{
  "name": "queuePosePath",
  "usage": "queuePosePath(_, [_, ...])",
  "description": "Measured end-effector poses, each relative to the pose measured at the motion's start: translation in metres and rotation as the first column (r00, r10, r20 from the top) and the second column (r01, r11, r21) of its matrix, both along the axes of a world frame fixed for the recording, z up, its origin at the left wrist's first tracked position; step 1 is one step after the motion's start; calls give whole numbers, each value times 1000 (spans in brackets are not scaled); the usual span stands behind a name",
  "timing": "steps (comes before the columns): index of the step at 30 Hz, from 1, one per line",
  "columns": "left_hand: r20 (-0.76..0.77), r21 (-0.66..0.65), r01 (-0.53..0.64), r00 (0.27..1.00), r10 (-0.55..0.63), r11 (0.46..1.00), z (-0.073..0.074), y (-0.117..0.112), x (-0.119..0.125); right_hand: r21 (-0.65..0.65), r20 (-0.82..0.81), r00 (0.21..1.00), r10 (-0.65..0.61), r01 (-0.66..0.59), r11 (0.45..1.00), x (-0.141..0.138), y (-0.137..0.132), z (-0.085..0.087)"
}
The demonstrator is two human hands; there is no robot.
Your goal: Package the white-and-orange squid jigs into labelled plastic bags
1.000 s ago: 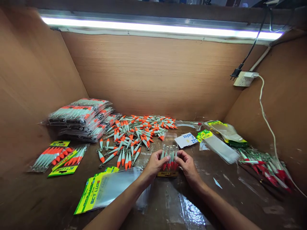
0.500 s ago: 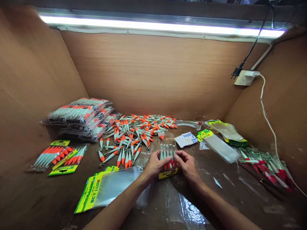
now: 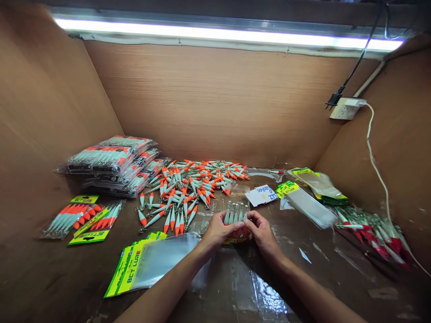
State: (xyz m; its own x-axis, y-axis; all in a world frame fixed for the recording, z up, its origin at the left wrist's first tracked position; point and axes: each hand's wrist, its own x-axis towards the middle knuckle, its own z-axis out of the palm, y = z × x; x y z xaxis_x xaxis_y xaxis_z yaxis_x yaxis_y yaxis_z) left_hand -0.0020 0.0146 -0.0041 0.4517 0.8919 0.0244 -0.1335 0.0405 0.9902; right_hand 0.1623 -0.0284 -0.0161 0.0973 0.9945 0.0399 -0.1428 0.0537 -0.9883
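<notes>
Between my two hands is a clear bag of fishing lures (image 3: 235, 216), several pale bodies side by side with their hook ends pointing away from me. My left hand (image 3: 218, 229) grips the bag's left side, thumb across the front. On the right side, my right hand (image 3: 261, 229) pinches it with thumb and fingers. The bag's yellow header, toward me, is mostly hidden under the thumbs. Just beyond lies a loose heap of orange-and-pale lures (image 3: 188, 188). Close to my left forearm are flat clear bags with yellow-green headers (image 3: 134, 269).
Packed lures (image 3: 107, 161) are stacked at back left, with filled lure bags (image 3: 90, 220) in front. A handwritten white card (image 3: 261, 196) lies beyond my right hand. To the right are more clear bags (image 3: 311, 206), red-and-pale lures (image 3: 377, 233) and a white cable (image 3: 373, 161).
The bag has tilted in my hands, so its yellow header, readable before, is now mostly covered. My thumbs have come closer together over the lures.
</notes>
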Motion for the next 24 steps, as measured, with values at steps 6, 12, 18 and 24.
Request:
queuePosePath(6, [0,-72,-2,1000,3,997,-4,2,-1,-45,-2,1000,16,-16,999,1,2,-1])
queuePosePath(12, [-34,-129,33,999,-38,991,-5,-1,-3,86,91,982,-166,158,984,14,8,8])
queuePosePath(18, [-59,-109,109,991,-116,988,5,-8,-2,421,385,848,-365,191,887,34,-4,48])
queuePosePath(24, [-147,-14,89,985,-90,996,9,-10,1,357,555,818,-154,-66,932,44,-3,58])
